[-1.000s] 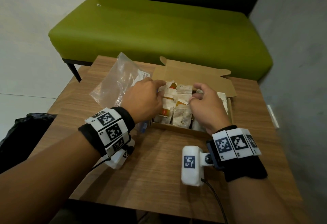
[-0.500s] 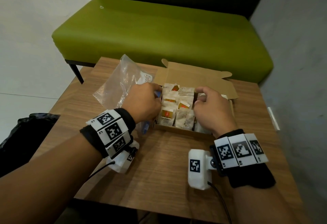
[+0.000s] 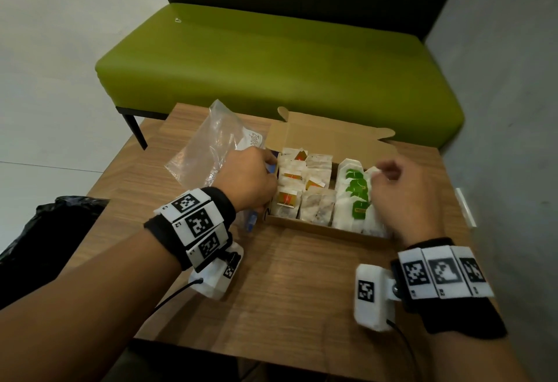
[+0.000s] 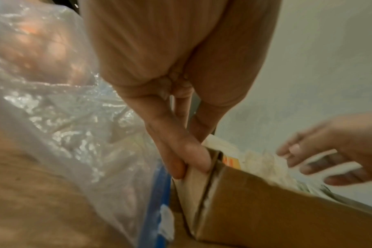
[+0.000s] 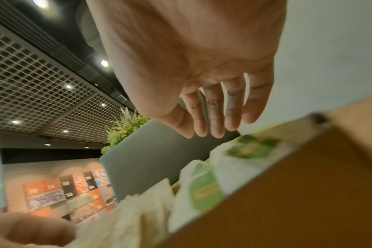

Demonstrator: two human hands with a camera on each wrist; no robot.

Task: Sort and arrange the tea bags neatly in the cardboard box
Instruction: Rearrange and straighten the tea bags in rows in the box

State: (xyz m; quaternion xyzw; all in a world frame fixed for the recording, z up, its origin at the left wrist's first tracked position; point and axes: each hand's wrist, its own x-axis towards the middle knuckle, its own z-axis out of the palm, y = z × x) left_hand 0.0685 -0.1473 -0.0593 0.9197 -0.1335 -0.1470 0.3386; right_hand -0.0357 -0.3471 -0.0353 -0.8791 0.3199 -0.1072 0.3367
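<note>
The open cardboard box (image 3: 320, 229) stands on the table with its lid folded back. Orange-tagged tea bags (image 3: 290, 197) fill its left rows and green-tagged tea bags (image 3: 357, 188) stand in a row to the right. My left hand (image 3: 265, 176) pinches the box's left wall (image 4: 265, 209), fingers (image 4: 176, 167) outside on the flap. My right hand (image 3: 380, 176) hovers over the box's right end. In the right wrist view its fingers (image 5: 212, 117) hang relaxed above the green-tagged tea bags (image 5: 204, 191), holding nothing.
A clear zip plastic bag (image 3: 211, 152) lies crumpled against the box's left side, under my left hand. Behind the wooden table (image 3: 287, 291) is a green bench (image 3: 271, 64). A black bag (image 3: 45, 230) sits at the left, a grey wall at the right.
My right hand has moved from the box's middle to its right end, uncovering the green-tagged row. My left hand has slid from over the bags to the left wall.
</note>
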